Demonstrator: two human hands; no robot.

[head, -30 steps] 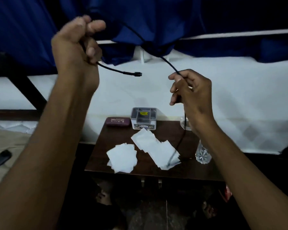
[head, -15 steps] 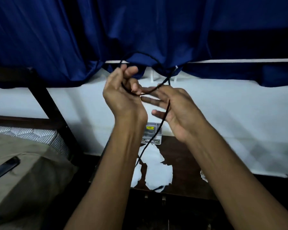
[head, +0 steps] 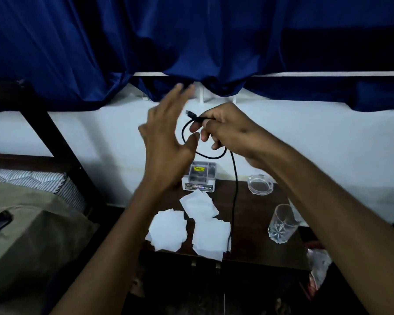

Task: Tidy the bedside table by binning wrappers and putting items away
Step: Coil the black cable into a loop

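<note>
Papers (head: 191, 226) lie white and scattered on the near part of the dark bench (head: 255, 237), with a glass (head: 282, 223) to their right and an ashtray (head: 259, 184) and small box (head: 199, 177) farther back. Above them the right hand (head: 225, 130) pinches a looped black cable (head: 234, 178) whose tail hangs to the papers, while the left hand (head: 166, 135) is spread, its grip holding nothing, before a blue curtain (head: 191, 42)

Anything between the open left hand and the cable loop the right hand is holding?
Nothing visible. The left hand is open beside the thin black cable, whose loop the right hand pinches above the dark wooden bedside table.
</note>
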